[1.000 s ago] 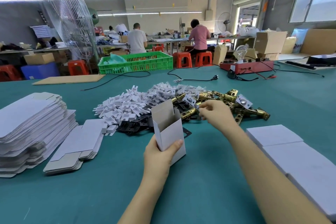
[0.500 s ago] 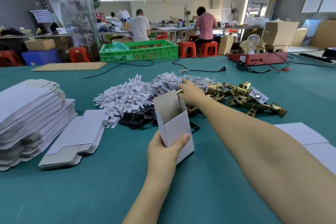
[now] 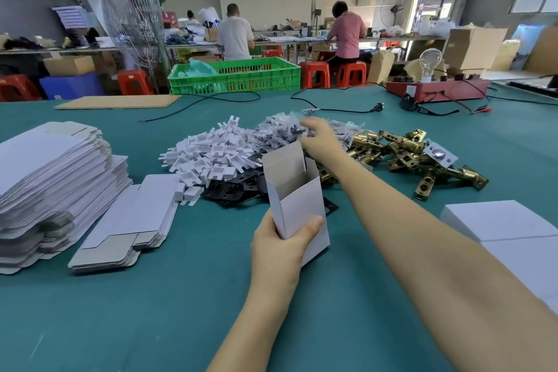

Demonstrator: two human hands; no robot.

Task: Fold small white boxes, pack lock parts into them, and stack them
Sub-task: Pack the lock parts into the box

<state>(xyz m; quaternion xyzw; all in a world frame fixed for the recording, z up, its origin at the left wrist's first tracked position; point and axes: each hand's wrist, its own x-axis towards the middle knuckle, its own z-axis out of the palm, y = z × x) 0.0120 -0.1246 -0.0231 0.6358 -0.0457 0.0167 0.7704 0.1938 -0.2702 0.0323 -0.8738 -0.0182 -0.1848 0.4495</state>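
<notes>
On the green table (image 3: pixel 151 296), the left hand (image 3: pixel 279 246) grips the open box (image 3: pixel 297 199) upright, while the right hand (image 3: pixel 317 137) pinches a small bag (image 3: pixel 297 130) from the pile. Best to keep the box's mouth steady and tilted toward that hand.

White box (image 3: pixel 297 202), teal table (image 3: pixel 151 311), brass latches (image 3: pixel 401 154), green crate (image 3: pixel 235 77), red stools (image 3: pixel 314 74).

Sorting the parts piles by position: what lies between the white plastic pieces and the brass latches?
In the head view, a heap of small clear bagged parts, where the right hand is reaching, lies between the white plastic pieces and the brass latches.
</notes>
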